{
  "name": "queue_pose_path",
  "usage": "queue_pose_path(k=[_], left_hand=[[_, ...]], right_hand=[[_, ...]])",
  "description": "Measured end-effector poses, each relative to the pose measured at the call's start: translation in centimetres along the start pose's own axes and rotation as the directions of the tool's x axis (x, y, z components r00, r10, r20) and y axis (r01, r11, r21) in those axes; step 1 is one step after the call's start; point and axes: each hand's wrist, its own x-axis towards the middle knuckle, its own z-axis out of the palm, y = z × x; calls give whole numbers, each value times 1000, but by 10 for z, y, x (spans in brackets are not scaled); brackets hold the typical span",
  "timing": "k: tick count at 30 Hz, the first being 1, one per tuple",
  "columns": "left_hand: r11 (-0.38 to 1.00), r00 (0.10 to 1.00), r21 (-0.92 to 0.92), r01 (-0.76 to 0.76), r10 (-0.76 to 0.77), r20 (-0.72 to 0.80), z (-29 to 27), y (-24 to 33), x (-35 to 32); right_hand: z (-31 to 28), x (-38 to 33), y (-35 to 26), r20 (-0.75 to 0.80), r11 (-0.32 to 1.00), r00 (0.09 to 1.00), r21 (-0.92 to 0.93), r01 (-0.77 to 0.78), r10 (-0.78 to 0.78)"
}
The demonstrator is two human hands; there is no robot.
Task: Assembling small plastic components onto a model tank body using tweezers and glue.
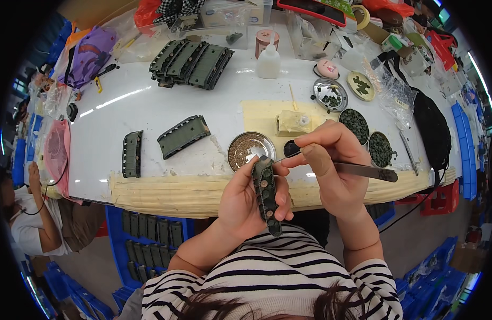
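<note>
My left hand (239, 207) grips a dark green model tank hull (266, 194), tilted upright, with a row of small round wheels along its facing side. Closed around a pair of metal tweezers (369, 171), my right hand (339, 173) brings the tip to the hull's upper end. Whether the tip pinches a small part is too small to tell. Just beyond the hull lie a round tin (230, 160) of tiny brown parts and a small black lid-like dish (292, 148). Behind them stands a block wrapped in yellow tape (286, 126).
Two more hulls, one slanted (183, 136) and one upright (132, 154), lie left; a hull stack (191, 64) sits behind. Right are tins of dark green parts (368, 128) and a black bag (437, 128). Padding (160, 197) lines the edge; a blue crate (115, 234) stands below.
</note>
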Motion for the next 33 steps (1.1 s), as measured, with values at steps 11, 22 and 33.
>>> queue_pose_path(k=[11,22,33], left_hand=[[998,999,63,-20,22,-35,-1,1,1],[392,918,917,-76,386,-89,38,10,-21],[-545,874,831,-110,346,342,28,17,-18]], right_hand=[[-5,3,3,-111,1000,994,12,-4,5],[-40,28,38,-30,553,933,-812,187,-359],[-15,2,-7,15,868,972,-447,217,-235]])
